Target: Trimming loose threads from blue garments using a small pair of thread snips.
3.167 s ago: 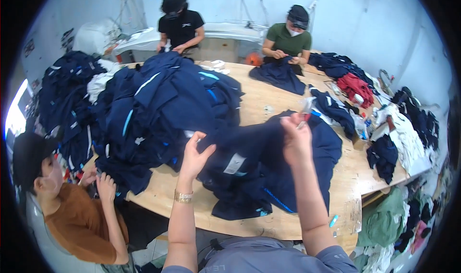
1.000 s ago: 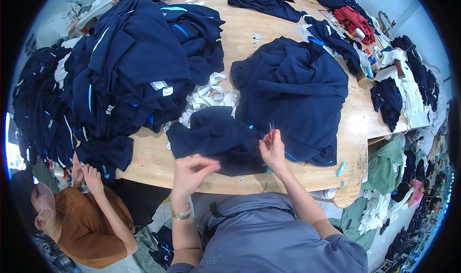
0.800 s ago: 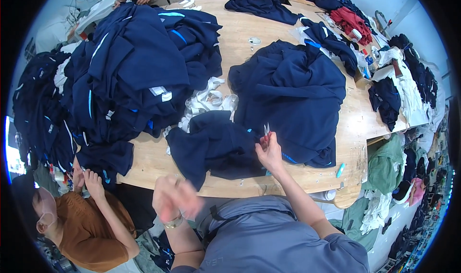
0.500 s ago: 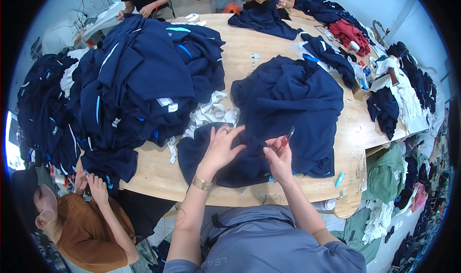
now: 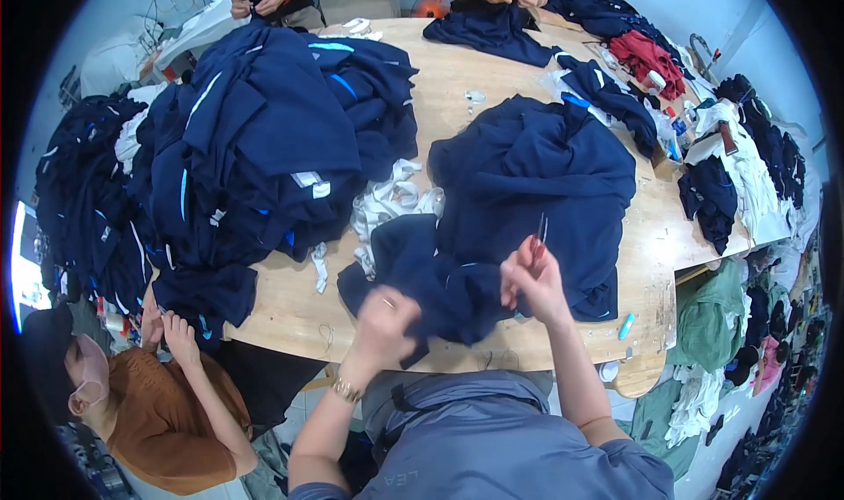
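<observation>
A navy garment [image 5: 440, 276] lies loosely gathered on the table in front of me, its near edge by my hands. My left hand [image 5: 384, 324] is over its near left part, smeared by motion, so whether the fingers grip the cloth does not show. My right hand [image 5: 534, 280] is raised at the garment's right side, closed around a pair of small red-handled thread snips [image 5: 536, 248] with the thin metal blades pointing away from me. Just beyond lies a heap of navy garments [image 5: 536, 175].
A tall pile of navy garments [image 5: 264, 122] fills the table's left side. White fabric strips [image 5: 396, 199] lie between the heaps. A turquoise tool [image 5: 626, 327] rests near the right edge. One person [image 5: 167, 412] works at left; two others stand across the table [image 5: 448, 69].
My left hand has drawn back toward me, and the garment has shifted and bunched up. My right hand has lifted slightly to the right with the thread snips.
</observation>
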A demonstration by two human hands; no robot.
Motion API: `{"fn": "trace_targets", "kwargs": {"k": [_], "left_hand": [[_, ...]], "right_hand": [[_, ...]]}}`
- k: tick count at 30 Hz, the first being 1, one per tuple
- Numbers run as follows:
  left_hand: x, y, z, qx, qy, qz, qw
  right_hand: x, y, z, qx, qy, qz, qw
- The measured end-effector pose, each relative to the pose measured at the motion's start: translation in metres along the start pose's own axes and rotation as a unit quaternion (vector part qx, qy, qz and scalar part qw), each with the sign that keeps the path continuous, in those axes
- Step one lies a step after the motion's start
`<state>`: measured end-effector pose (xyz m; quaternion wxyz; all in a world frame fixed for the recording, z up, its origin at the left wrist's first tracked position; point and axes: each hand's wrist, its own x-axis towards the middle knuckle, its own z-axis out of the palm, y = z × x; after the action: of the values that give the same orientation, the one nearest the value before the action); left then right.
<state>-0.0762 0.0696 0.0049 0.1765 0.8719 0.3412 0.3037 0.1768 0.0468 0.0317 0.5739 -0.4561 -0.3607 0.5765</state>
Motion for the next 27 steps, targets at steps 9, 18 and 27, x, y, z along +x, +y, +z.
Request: {"fn": "trace_targets", "kwargs": {"k": [9, 18, 27], "left_hand": [[-0.068, -0.019, 0.005, -0.048, 0.089, -0.432, 0.896], [-0.056, -0.014, 0.039, 0.122, 0.071, -0.378, 0.915], [-0.061, -0.037, 0.016, -0.013, -0.05, -0.46, 0.886]], "right_hand": [[0.028, 0.048, -0.012, -0.521, 0.1, 0.043, 0.847], [-0.019, 0.085, -0.006, -0.591, 0.07, -0.085, 0.799], [-0.053, 0.111, -0.037, -0.236, 0.132, 0.074, 0.96]]}}
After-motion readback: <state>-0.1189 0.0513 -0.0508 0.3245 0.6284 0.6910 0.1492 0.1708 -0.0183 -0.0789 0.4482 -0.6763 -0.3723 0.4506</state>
